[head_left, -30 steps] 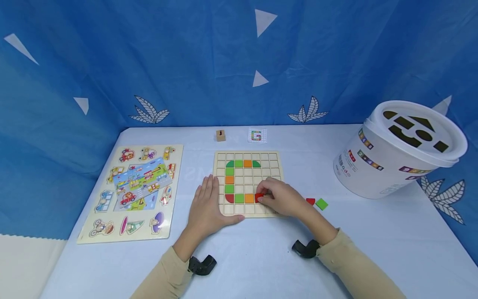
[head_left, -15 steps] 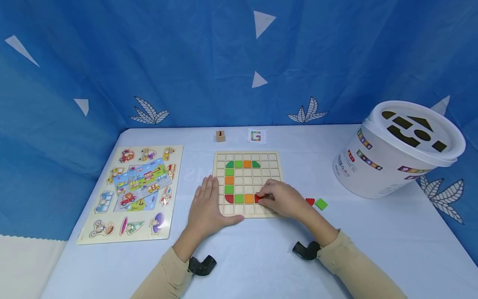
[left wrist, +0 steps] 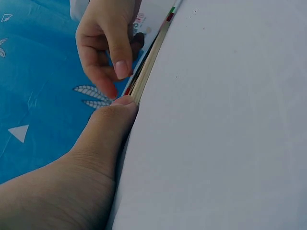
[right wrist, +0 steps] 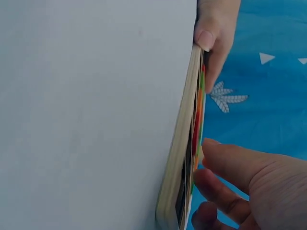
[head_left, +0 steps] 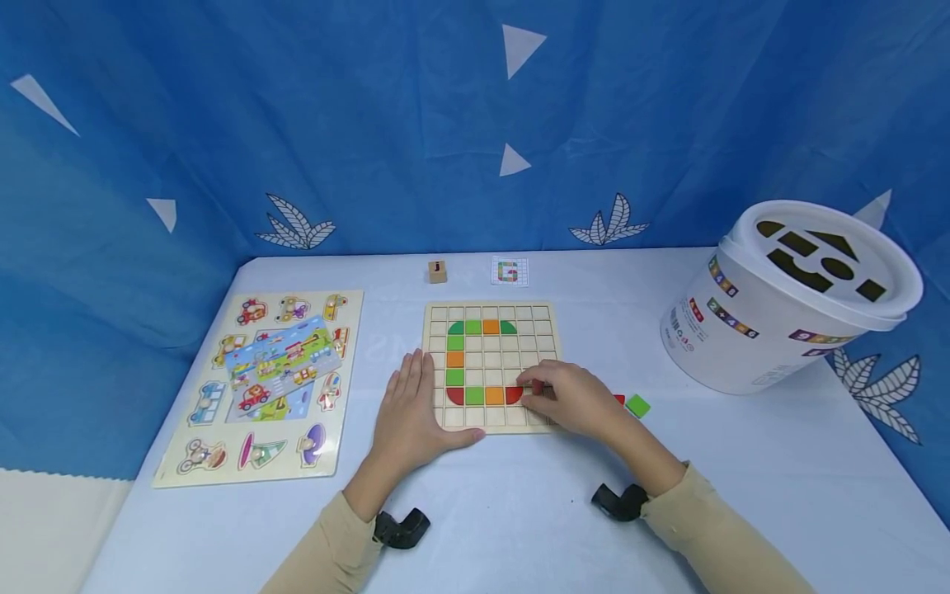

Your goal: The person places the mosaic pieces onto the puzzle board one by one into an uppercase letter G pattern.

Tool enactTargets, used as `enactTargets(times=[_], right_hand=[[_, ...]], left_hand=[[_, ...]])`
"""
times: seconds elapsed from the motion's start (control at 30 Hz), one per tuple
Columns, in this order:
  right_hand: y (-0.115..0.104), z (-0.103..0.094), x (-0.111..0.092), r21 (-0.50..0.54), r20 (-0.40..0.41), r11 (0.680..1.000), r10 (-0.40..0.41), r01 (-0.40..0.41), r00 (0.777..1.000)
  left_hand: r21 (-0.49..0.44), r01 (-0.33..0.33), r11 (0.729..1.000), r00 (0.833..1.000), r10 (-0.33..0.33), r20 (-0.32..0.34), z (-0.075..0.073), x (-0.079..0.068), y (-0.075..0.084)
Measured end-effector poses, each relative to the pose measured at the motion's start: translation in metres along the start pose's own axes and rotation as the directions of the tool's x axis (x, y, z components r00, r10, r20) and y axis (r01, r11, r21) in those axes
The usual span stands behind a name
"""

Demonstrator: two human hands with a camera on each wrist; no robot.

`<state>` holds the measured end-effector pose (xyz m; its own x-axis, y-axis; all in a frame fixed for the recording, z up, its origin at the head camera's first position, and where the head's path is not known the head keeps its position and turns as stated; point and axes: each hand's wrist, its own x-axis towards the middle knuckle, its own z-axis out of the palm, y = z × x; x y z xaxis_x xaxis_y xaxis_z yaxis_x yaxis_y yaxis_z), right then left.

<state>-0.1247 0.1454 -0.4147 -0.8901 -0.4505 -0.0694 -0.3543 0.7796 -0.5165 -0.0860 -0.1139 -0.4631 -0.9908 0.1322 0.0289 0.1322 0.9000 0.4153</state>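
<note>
A wooden grid board (head_left: 534, 336) lies on the table, with green, orange and red tiles set in its squares along the top, left side and bottom of a C-like outline. My left hand (head_left: 406, 408) lies with straight fingers along the board's left edge, its thumb (left wrist: 112, 117) at the front edge. Over the board's lower right is my right hand (head_left: 567, 396), fingers loosely bent just beside a rounded red tile (head_left: 514, 396) in the bottom row. In the right wrist view its thumb (right wrist: 230, 160) and fingers stand apart, nothing between them.
A green square tile (head_left: 637, 406) and a partly hidden red tile (head_left: 619, 399) lie right of the board. Behind it are a letter block (head_left: 437, 271) and pattern card (head_left: 510, 271). A vehicle puzzle (head_left: 178, 450) lies left; a white bucket (head_left: 731, 351) stands right.
The red tile that my right fingers pinched now lies in its square at the end of the bottom row. My right hand has let go and shifted slightly right. My left hand stays put.
</note>
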Motion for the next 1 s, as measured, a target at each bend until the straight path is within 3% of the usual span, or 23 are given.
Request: enactTargets(times=[0.3,0.6,0.8,1.0], right_hand=[[0.037,-0.03,-0.028,0.019,-0.008,0.995,0.095,-0.095,0.995],[0.078,-0.058,-0.06,-0.04,-0.033,0.978,0.202,-0.203,0.979],[0.088,-0.064,-0.071,-0.092,-0.026,0.963,0.251,-0.253,0.968],[0.091,-0.065,-0.076,-0.079,-0.004,0.959,0.271,-0.27,0.963]], left_hand=[[-0.002,-0.002,1.0,1.0,0.002,0.001,0.003,0.0,-0.001],[-0.006,-0.006,1.0,1.0,0.006,-0.003,0.004,0.001,-0.003],[-0.008,-0.002,1.0,1.0,0.002,0.001,0.005,0.001,-0.004],[-0.011,-0.004,1.0,1.0,0.004,0.002,0.004,0.001,-0.004]])
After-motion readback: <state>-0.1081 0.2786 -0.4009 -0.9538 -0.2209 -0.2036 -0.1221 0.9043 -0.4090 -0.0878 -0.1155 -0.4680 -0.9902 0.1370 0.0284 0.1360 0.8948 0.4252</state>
